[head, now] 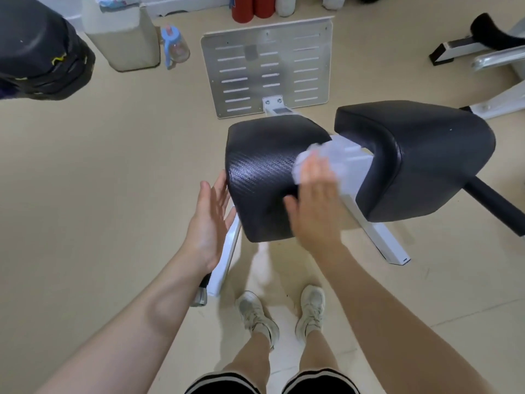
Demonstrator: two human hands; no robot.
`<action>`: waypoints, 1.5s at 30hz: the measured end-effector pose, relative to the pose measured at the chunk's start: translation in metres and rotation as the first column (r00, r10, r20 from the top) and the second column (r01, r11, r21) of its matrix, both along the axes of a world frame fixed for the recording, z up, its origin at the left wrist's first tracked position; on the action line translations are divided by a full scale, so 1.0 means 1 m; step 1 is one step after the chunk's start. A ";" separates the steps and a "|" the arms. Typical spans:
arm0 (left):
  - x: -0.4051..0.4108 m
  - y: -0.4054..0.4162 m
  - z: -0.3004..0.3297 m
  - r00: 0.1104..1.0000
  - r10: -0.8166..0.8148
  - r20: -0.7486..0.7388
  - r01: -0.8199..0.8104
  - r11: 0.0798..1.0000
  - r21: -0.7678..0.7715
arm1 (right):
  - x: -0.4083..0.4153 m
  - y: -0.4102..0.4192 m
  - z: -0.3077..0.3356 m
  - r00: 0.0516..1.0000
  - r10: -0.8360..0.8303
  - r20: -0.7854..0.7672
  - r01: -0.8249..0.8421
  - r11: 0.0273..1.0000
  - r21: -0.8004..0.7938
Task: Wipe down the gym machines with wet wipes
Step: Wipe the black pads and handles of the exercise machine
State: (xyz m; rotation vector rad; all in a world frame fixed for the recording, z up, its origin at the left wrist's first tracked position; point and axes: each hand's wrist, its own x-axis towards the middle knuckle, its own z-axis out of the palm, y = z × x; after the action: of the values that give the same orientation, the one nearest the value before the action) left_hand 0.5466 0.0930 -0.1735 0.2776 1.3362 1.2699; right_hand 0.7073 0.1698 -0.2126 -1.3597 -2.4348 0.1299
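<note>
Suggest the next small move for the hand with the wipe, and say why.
Probably sweep the wipe leftward over the left pad: the right hand presses it at that pad's right edge, while the open left hand steadies the other side.

Crumpled white wet wipe lies on the black textured pad.

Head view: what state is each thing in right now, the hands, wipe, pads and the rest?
Right hand: pressing the wet wipe.
Wet wipe: crumpled, on the left pad's right edge.
Left hand: open, flat beside the left pad.
Left pad: being wiped.
Right pad: untouched.
Footplate: bare.
Bottle: upright on floor.
</note>
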 end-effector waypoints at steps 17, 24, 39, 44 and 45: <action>0.062 -0.019 -0.007 0.966 0.185 -0.181 -0.191 0.982 -0.013 | -0.001 0.039 0.008 0.816 0.456 0.355 -0.563 0.766 0.311; 0.089 -0.025 -0.024 0.943 0.272 -0.191 -0.278 0.961 -0.006 | 0.060 0.004 -0.066 0.504 0.654 0.564 -0.833 0.541 0.117; 0.103 -0.016 -0.011 0.926 0.271 -0.264 -0.302 0.950 -0.083 | 0.060 0.074 -0.008 0.845 0.473 0.250 -0.534 0.771 0.346; 0.100 -0.019 -0.020 0.921 0.249 -0.300 -0.290 0.952 -0.097 | 0.100 0.032 -0.075 0.638 0.653 0.409 -0.768 0.578 0.275; 0.100 -0.021 -0.022 0.918 0.241 -0.316 -0.285 0.954 -0.098 | 0.108 0.028 -0.084 0.599 0.668 0.441 -0.796 0.558 0.235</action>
State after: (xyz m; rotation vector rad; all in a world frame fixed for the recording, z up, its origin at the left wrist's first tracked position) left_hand 0.6464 0.0725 -0.1955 0.1989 1.7656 1.3856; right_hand 0.8153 0.1975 -0.2970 -0.0773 -2.9085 -0.4117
